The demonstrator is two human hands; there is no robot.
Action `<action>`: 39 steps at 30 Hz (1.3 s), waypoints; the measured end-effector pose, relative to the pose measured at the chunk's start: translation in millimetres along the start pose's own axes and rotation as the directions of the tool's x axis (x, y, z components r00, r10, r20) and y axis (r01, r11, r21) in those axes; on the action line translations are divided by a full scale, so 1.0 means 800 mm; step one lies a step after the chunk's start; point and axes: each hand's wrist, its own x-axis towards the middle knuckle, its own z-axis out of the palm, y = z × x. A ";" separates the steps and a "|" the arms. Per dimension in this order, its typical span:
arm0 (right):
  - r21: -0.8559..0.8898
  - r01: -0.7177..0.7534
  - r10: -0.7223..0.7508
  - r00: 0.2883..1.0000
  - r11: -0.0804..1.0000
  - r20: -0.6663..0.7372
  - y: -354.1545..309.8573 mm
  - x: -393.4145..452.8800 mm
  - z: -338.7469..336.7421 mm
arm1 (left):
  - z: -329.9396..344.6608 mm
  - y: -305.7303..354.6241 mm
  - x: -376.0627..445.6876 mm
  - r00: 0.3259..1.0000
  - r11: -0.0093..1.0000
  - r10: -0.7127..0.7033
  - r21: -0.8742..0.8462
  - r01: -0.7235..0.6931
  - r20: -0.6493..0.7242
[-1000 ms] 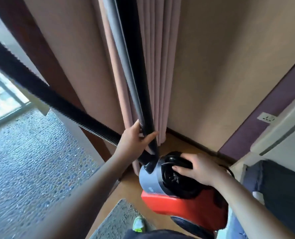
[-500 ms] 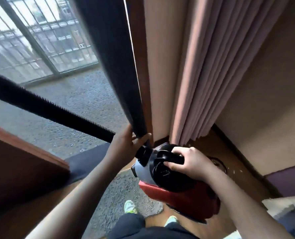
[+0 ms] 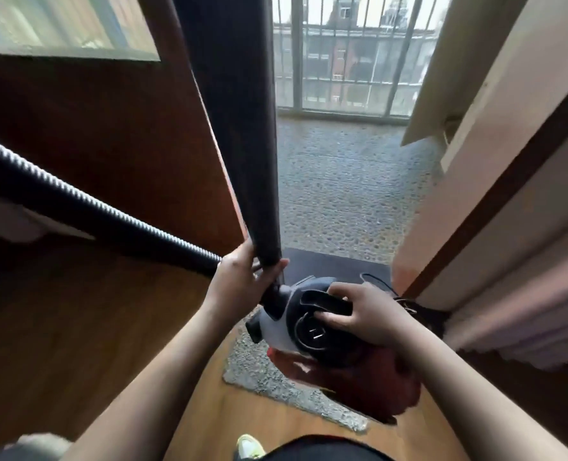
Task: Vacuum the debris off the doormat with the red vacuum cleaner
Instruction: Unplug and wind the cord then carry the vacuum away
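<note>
- The red vacuum cleaner (image 3: 359,371) hangs in the air above the grey doormat (image 3: 252,371) — the landmark here — covering its far right part.
- The right hand (image 3: 365,314) curls round the black carry handle (image 3: 325,302) on top of the vacuum.
- The left hand (image 3: 239,277) grips the dark rigid tube (image 3: 239,128) at its lower end — beside the ribbed hose (image 3: 76,201), up and left of the doormat.
- A shoe (image 3: 247,445) shows just nearer than the doormat.
- Beyond the doormat lies a pebbled balcony floor (image 3: 342,188).
</note>
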 end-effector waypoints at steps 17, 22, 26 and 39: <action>0.050 0.450 -0.441 0.839 0.892 0.319 -0.320 0.173 0.173 | -0.304 -0.185 -0.113 0.824 0.979 -0.183 -0.024 0.202 -0.536; 0.075 0.554 -0.536 0.749 0.829 0.390 -0.381 0.223 0.204 | -0.351 -0.216 -0.126 0.714 0.943 -0.227 0.033 0.331 -0.663; 0.123 0.618 -0.602 0.670 0.777 0.435 -0.423 0.278 0.231 | -0.387 -0.255 -0.113 0.634 0.915 -0.219 0.070 0.398 -0.741; 0.275 0.721 -0.715 0.415 0.636 0.563 -0.573 0.461 0.273 | -0.516 -0.323 -0.024 0.459 0.804 -0.297 0.040 0.593 -0.838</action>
